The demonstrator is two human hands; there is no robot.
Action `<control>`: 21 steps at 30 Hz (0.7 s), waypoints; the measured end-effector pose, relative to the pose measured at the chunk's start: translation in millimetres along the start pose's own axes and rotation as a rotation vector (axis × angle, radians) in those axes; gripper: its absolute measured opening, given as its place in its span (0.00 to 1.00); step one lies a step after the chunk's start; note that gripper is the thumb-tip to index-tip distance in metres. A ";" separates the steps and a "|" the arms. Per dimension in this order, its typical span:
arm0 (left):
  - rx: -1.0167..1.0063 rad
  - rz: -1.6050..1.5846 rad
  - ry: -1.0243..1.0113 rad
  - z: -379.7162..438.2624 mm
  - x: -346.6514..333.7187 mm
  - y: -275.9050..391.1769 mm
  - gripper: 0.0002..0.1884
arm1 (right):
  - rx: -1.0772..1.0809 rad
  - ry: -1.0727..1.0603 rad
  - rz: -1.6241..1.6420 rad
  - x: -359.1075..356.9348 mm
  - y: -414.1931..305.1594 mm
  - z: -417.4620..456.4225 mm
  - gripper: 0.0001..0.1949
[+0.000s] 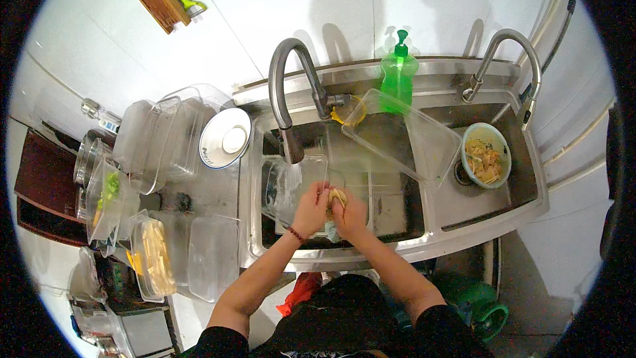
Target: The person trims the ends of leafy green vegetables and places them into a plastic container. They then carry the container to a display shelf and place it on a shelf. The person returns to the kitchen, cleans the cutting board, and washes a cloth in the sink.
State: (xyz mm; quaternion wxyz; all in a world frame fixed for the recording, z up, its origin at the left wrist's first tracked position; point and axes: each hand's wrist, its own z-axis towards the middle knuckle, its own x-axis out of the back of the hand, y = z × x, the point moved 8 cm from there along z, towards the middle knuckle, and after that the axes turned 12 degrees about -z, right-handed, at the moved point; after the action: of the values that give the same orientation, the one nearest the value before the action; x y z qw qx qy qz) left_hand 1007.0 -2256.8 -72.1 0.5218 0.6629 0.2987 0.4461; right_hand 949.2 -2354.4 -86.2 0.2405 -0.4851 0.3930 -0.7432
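Observation:
Over the left sink basin [397,219], my left hand [312,209] and my right hand [350,214] meet around a crumpled yellowish cloth or sponge [338,199]. A pale greenish cloth part [332,231] hangs below my fingers. Water runs from the left faucet [293,146] into a clear plastic container [283,184] in the basin, just left of my hands. Another clear rectangular container [402,134] lies tilted across the basin and the divider. What my palms cover is hidden.
A green soap pump bottle [397,79] stands behind the basin. In the right basin sits a bowl of food scraps [484,159]. A white bowl [225,138], stacked clear containers [164,144] and a container of pale cut strips [156,258] are on the left counter.

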 end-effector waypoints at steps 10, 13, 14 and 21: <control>-0.100 0.158 -0.317 -53.1 -22.2 -6.2 0.13 | -0.275 -0.316 -0.029 -36.5 66.0 79.6 0.25; -0.009 0.243 -0.425 -67.9 -22.0 -11.5 0.14 | -0.296 -0.566 0.020 -62.6 74.6 71.1 0.27; 0.040 0.261 -0.450 -70.6 -20.2 -17.0 0.14 | -0.314 -0.671 0.020 -69.0 72.3 64.4 0.27; 0.268 -0.346 -0.383 -81.9 7.3 -62.3 0.26 | -0.121 -0.679 -0.121 -71.6 16.9 50.8 0.20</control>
State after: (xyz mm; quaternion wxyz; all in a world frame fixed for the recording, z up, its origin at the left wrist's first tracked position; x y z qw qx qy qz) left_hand 940.4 -2198.4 -125.1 0.5449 0.7373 0.3596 0.1737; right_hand 1024.7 -2329.0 -126.9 0.2839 -0.7403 0.3046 -0.5278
